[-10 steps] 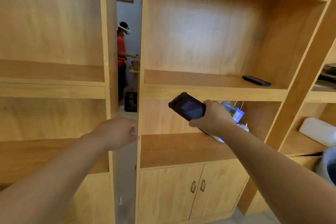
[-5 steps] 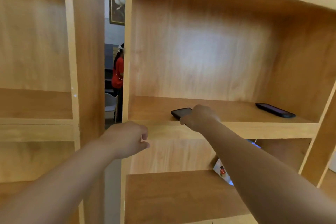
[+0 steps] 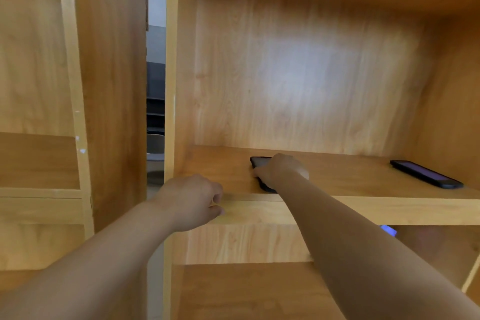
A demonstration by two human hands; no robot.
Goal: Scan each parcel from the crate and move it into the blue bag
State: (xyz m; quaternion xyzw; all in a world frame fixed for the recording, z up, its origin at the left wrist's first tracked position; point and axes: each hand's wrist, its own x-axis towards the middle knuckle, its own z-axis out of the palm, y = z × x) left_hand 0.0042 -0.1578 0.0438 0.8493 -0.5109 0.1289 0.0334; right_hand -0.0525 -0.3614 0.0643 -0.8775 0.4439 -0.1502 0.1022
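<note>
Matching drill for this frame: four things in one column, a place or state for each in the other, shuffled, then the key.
1 left hand
2 right hand
3 scanner
4 phone

A lies alone at the right end of the shelf
B on the shelf, partly under a hand
C by the shelf's front edge, holding nothing
D holds the scanner

Pairs: 1-C, 2-D, 3-B, 4-A
</note>
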